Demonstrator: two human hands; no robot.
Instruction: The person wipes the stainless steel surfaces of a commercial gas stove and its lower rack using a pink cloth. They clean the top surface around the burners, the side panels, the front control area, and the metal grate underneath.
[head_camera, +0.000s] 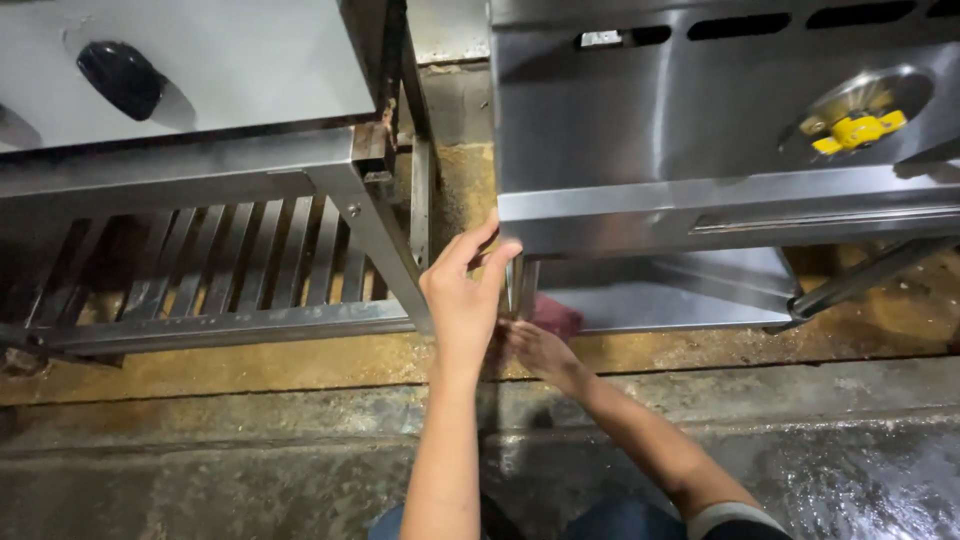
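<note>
Both my hands at the steel stove leg (520, 285): left hand (462, 300) half-open against it, right hand (535, 345) gripping a red cloth (555, 318), wiping apparently unfinished.

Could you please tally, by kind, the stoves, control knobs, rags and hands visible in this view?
Steel stoves: 2, left and right
Control knobs: 2, black and yellow
Dark red rag: 1
Hands: 2, left hand and right hand
Total: 7

2 steel stands (250, 170) (720, 210) side by side, hands (462, 300) (535, 348) between, cloth (558, 316) right
</note>
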